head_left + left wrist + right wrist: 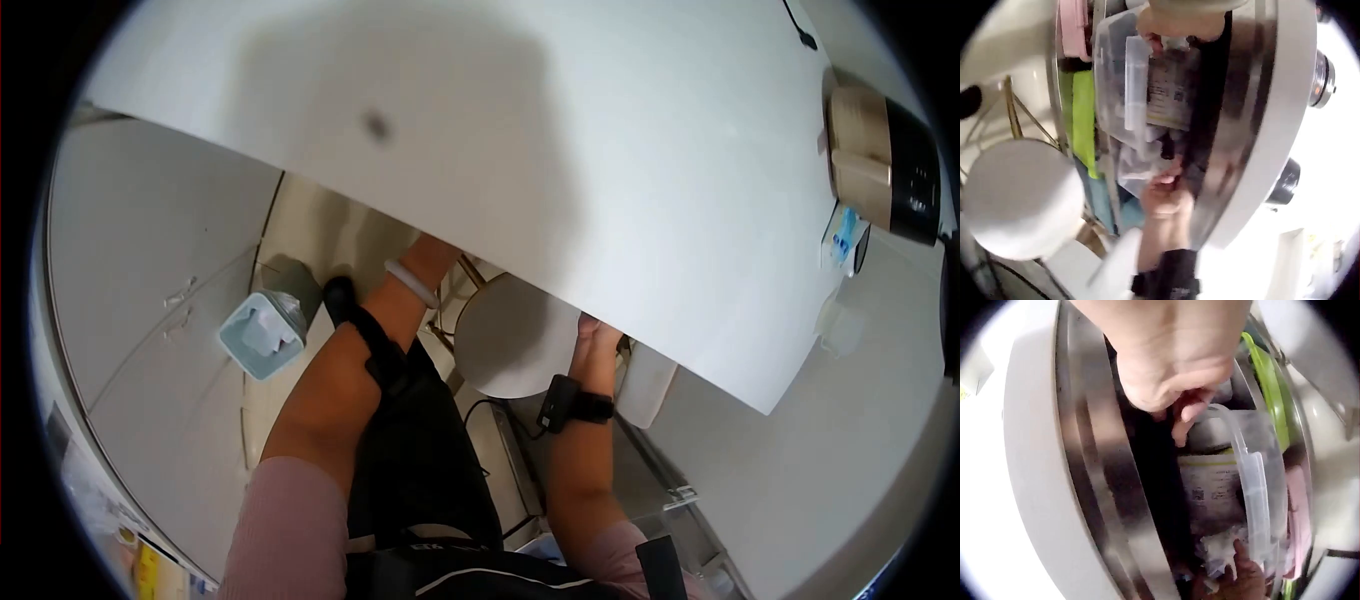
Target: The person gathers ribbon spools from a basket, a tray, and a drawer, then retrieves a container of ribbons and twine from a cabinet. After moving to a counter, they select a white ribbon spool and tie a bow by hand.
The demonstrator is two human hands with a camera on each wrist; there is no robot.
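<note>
Both hands reach into a shelf space under the white tabletop, where a clear plastic bin [1107,81] holds several packages. In the right wrist view, my left hand [1238,581] is at the bin's lower end, fingers at a crumpled clear packet [1222,550]; I cannot tell whether they pinch it. My right hand [1172,369] hangs over the bin's other end with loosely bent fingers, nothing visible between them. A package with printed label [1210,487] lies in the bin between the hands. The head view hides my left hand under the table edge and shows part of my right hand [595,330].
The white tabletop [660,230] overhangs the shelf, with a metal rail [1100,462] along its underside. Green [1084,119] and pink [1074,28] items sit beside the bin. A round stool [520,335] stands below, and a waste bin [262,335] is at left.
</note>
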